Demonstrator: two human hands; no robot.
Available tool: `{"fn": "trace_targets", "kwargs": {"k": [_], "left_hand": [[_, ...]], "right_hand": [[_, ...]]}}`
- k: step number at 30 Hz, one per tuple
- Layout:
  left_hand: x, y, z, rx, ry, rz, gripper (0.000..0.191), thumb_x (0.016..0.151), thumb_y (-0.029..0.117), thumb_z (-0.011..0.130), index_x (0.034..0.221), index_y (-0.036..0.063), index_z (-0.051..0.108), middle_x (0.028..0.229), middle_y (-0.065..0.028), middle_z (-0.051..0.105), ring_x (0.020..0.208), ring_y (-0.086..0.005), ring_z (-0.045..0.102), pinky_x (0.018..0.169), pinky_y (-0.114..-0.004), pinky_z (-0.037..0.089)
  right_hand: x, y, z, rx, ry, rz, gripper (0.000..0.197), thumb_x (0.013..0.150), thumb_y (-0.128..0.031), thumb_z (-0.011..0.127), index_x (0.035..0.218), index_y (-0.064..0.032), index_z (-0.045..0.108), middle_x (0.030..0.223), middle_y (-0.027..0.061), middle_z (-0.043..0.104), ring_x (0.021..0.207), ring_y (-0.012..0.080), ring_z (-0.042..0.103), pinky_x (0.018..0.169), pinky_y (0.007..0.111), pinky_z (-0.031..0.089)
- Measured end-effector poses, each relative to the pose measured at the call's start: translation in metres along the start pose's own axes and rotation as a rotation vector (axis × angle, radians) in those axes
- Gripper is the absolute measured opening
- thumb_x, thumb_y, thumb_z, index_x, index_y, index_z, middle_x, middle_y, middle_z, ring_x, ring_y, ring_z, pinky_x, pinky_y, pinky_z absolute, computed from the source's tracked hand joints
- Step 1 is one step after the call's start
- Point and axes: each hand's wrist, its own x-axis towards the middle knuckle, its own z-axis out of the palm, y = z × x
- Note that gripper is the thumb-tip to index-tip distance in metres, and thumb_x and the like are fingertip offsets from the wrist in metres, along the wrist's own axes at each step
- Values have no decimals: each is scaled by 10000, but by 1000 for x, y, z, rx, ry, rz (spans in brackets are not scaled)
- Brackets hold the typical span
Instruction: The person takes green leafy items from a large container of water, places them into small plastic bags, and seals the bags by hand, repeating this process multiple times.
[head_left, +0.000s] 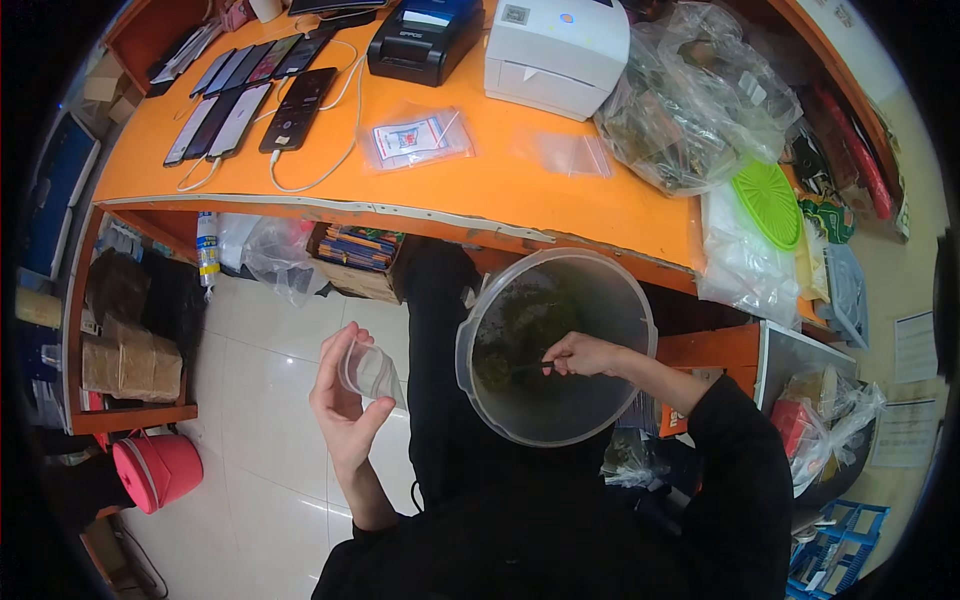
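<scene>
My left hand (349, 409) grips a small clear zip bag (375, 375), its mouth spread wide between thumb and fingers. Inside a large translucent plastic tub (465, 360), my right hand (581, 355) holds the thin handle of a black utensil (531, 367). The utensil's far end is lost against dark green loose material (536, 311) on the tub's bottom and wall. The tub stands by my legs, just below the desk edge, tilted so that its round opening faces me.
Above the tub is an orange desk (480, 184) with several phones (300, 111) on cables, a black receipt printer (425, 41), a white label printer (555, 56), bagged packets (418, 139) and a big clear plastic bag (690, 105). A pink bucket (161, 471) stands at lower left.
</scene>
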Motion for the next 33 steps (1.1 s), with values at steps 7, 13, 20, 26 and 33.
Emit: {"fn": "trace_targets", "kwargs": {"k": [7,13,20,26,33], "left_hand": [[1,0,11,-30,24,-20,806,653,236,797,1325,-35,445,1227,-128,479,1167,-235,479,1015,-366,354],[1,0,11,6,-3,-14,834,634,263,826,1317,-30,447,1226,-113,475,1176,-228,466,1020,-369,335],[-2,-7,12,-4,-9,-11,837,635,297,841,1305,-26,457,1225,-106,467,1179,-229,458,1016,-358,329],[3,-1,24,33,18,-26,732,628,193,810,1253,-16,493,1236,-110,456,1167,-231,458,1009,-355,330],[14,9,39,640,-267,142,653,636,140,787,1230,44,533,1176,-132,529,1132,-283,491,1029,-422,327]], "right_hand": [[-9,5,3,-20,35,-82,273,789,-57,484,958,-67,698,723,47,608,734,140,562,699,293,451],[-15,4,0,-74,39,-117,287,774,-56,492,965,-68,705,715,63,623,717,151,575,690,302,456],[-29,-3,7,-48,103,-142,324,766,-20,471,989,-58,703,682,60,609,688,145,567,674,304,459],[-38,-2,9,-60,106,-175,339,768,16,460,1007,-38,694,678,81,607,664,168,566,658,314,462],[-94,-48,-11,-83,256,-312,331,771,57,477,1015,-26,684,688,110,611,668,184,583,646,315,462]]}}
